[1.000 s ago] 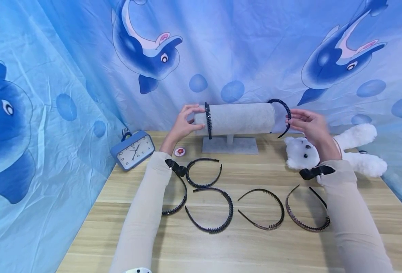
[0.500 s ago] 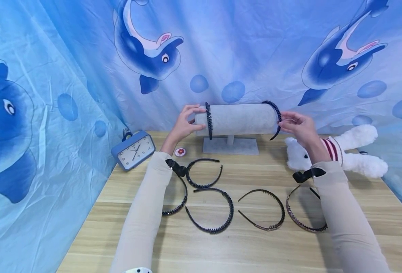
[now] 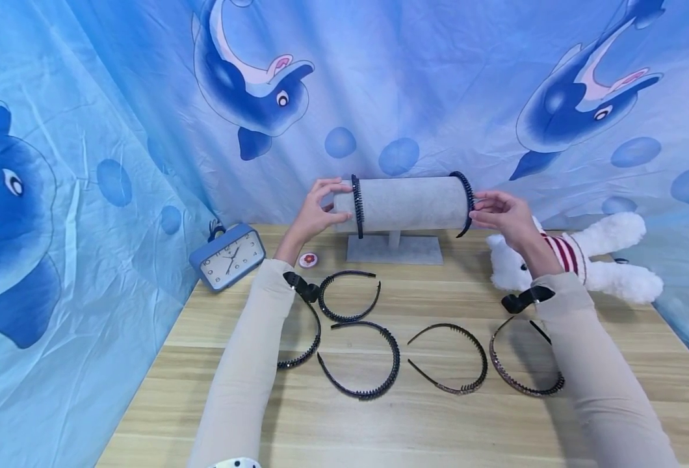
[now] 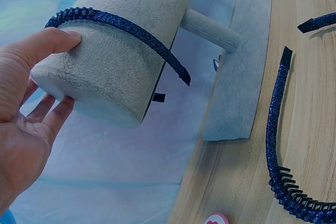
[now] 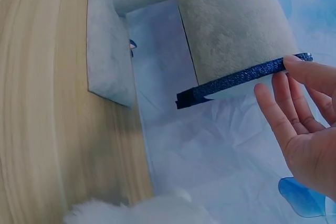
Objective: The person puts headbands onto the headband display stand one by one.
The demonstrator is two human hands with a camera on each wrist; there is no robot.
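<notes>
A grey velvety headband display stand (image 3: 411, 203) with a horizontal roll stands at the back of the table. My left hand (image 3: 316, 209) grips the roll's left end, thumb and fingers around it in the left wrist view. Just inside that hand, a dark toothed headband (image 3: 358, 207) sits over the roll. At the roll's right end, my right hand (image 3: 505, 218) pinches a second dark headband, a glittery blue one (image 5: 236, 80) in the right wrist view, between thumb and fingers. That headband lies across the end edge of the roll, its tip sticking out below.
Several headbands lie on the wooden table, among them a black one (image 3: 396, 364) and a brownish one (image 3: 485, 364). A blue alarm clock (image 3: 230, 259) stands left, near a small round flower badge (image 3: 308, 260). A white plush toy (image 3: 622, 286) lies right. Dolphin-print cloth hangs behind.
My right hand has moved left, bringing its headband from beyond the roll's right end onto that end. The left hand has kept its grip in place.
</notes>
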